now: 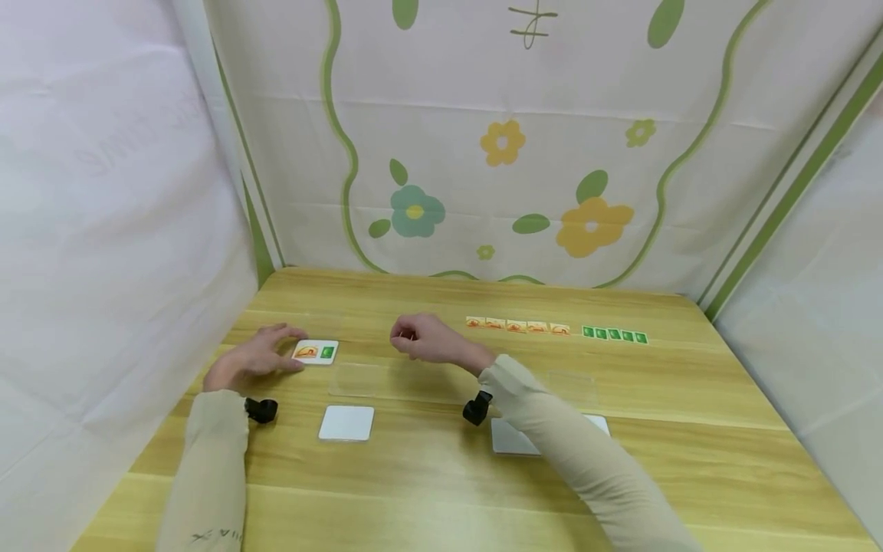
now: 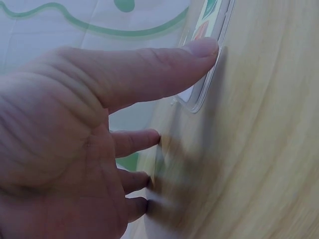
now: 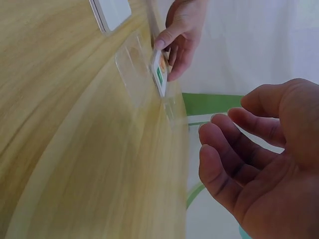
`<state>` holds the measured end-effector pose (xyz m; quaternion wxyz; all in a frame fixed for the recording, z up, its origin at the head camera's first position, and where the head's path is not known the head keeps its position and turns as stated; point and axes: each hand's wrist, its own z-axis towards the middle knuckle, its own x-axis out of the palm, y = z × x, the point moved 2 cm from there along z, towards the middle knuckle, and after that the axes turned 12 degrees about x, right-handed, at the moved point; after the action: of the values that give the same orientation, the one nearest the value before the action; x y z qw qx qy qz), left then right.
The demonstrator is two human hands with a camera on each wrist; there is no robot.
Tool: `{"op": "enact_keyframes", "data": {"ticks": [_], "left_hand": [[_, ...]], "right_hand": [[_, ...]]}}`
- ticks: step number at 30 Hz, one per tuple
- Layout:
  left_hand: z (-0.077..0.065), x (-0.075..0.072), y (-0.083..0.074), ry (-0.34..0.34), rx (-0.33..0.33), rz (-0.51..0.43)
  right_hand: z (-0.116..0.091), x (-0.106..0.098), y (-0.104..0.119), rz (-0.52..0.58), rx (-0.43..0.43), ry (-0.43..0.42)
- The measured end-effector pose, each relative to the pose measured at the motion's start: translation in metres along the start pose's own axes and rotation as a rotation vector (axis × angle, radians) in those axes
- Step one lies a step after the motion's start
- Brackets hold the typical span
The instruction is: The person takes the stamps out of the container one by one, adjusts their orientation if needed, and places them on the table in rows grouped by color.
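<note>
At the left of the table lies a white card (image 1: pixel 316 353) with an orange picture and a green rectangle on it. In the left wrist view, a clear rim borders this card (image 2: pixel 206 20). My left hand (image 1: pixel 258 355) holds it at its left end, thumb at the near edge and a finger at the far edge. The other fingers of this left hand (image 2: pixel 75 129) touch the wood. My right hand (image 1: pixel 431 339) hovers right of the card, fingers loosely curled; nothing shows in the right hand (image 3: pixel 269 154) from its wrist camera.
A row of small orange picture pieces (image 1: pixel 514 326) and a row of green ones (image 1: pixel 615 335) lie at the back right. Clear plastic pieces (image 1: pixel 355 379) lie nearby. White cards (image 1: pixel 346 423) sit nearer, with more white cards (image 1: pixel 513 438) under the right forearm. Fabric walls (image 1: pixel 441 192) surround the table.
</note>
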<state>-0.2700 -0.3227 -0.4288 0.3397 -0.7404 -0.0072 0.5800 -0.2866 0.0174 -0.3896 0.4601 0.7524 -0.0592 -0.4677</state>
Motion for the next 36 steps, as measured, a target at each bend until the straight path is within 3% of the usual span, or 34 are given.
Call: {"op": "enact_keyframes", "data": {"ticks": [26,36], "left_hand": [[0.002,0.002,-0.004,-0.002,-0.039,-0.017],[0.005,0.002,0.0,0.002,-0.054,-0.02]], "right_hand": [[0.021,0.036,0.027,0.025,-0.026,0.069],[0.037,0.047,0.025,0.018,-0.002,0.04]]}}
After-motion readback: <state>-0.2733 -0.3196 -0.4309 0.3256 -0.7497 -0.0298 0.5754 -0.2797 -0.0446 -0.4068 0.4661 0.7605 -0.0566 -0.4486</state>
